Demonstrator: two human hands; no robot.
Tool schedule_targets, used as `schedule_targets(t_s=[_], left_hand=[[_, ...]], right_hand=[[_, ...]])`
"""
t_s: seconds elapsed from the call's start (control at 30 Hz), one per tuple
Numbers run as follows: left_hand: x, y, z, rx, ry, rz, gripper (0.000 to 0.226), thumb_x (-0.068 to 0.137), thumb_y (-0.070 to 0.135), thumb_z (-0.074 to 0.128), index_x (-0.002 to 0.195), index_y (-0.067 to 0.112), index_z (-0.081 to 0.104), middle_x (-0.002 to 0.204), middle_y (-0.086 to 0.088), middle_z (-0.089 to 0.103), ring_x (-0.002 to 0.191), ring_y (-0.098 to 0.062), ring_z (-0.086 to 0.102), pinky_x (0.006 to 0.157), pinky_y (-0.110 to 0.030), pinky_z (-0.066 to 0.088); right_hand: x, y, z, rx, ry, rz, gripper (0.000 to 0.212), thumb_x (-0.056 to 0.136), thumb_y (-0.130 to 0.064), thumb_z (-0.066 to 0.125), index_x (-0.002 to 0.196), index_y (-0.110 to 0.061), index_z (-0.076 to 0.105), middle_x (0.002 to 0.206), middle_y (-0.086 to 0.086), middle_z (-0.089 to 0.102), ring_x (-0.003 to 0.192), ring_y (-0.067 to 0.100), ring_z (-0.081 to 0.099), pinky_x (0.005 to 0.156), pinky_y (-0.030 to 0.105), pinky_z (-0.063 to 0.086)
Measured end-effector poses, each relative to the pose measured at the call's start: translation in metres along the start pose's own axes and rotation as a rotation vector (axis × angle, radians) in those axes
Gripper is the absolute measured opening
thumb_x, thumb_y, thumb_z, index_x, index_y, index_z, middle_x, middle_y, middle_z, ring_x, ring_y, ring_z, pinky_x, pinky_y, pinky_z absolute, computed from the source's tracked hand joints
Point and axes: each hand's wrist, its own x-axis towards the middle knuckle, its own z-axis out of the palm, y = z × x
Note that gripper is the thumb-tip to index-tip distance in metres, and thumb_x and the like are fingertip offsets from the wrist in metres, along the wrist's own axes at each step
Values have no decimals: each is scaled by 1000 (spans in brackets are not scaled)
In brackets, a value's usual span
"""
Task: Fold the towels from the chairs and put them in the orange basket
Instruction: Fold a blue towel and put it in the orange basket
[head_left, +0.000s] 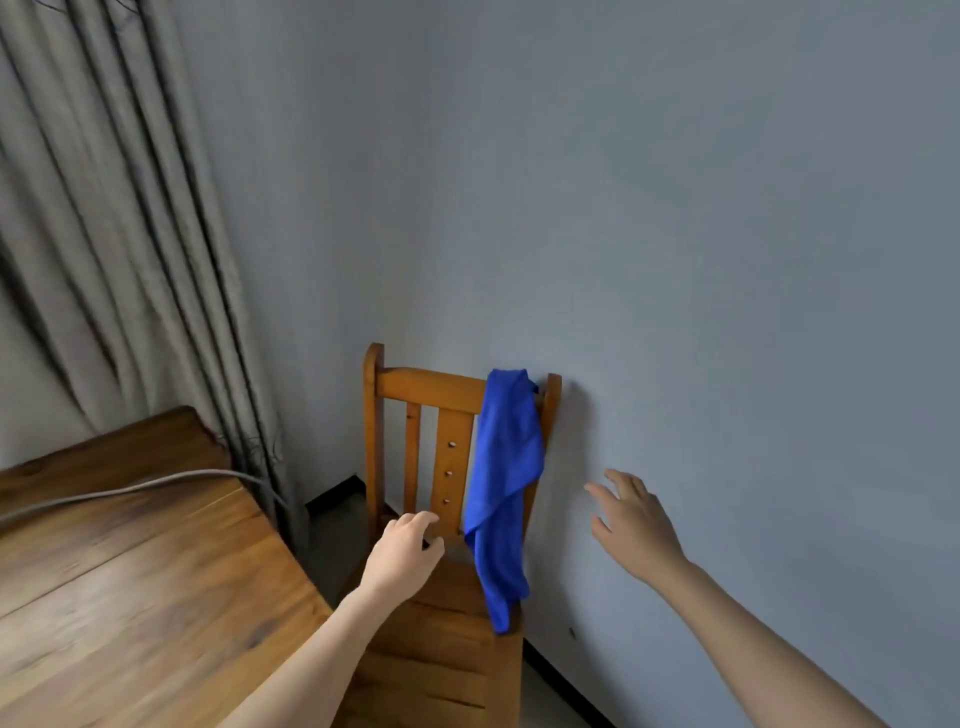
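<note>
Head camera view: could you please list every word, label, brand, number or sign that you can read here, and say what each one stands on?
None: nothing in this view can be read as text.
The blue towel, the chair, the table, the curtain and the wall carry no words, labels or numbers.
The small round studs on the chair's back slat are plain metal, not characters.

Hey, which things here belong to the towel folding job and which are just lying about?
Job: blue towel hanging over the wooden chair back; left hand and right hand, both empty; no orange basket in view.
Lying about: wooden table, grey cable on it, curtain.
</note>
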Motion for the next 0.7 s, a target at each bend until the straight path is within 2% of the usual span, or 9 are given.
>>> schedule_targets(t_s=[0.1,0.2,0.33,0.53,0.7], left_hand=[[59,-7,-11,-28,11,-15,40,95,26,48,134,19,45,134,-1,51,124,-18,45,99,-27,43],[112,-8,-27,-6,33,15,38,95,24,46,133,16,45,133,-4,51,124,-20,44,95,-26,42],[172,3,-38,16,33,65,42,95,24,45,136,14,41,137,-5,47,129,-22,39,99,-32,41],[225,27,-16,-29,-70,107,42,95,24,44,136,15,41,135,-5,48,128,-21,40,96,-30,42],[236,38,9,-155,-186,88,44,94,27,48,135,15,41,134,-4,51,123,-19,45,96,-30,42]], right_hand=[[67,-14,-8,-6,-20,-11,44,97,-26,38,140,-19,35,152,5,23,140,22,21,108,32,27],[125,-21,-9,-27,-20,-16,40,96,-24,40,135,-17,40,147,5,30,136,21,27,103,32,31],[177,-28,-5,-9,-54,5,42,95,-21,40,137,-17,38,142,3,35,131,21,32,102,29,33],[231,-31,13,-11,-115,12,53,95,-28,43,144,-17,25,140,4,38,129,22,36,105,31,33],[249,-42,33,36,-115,54,54,94,-27,47,143,-19,26,138,5,40,119,24,45,97,30,39]])
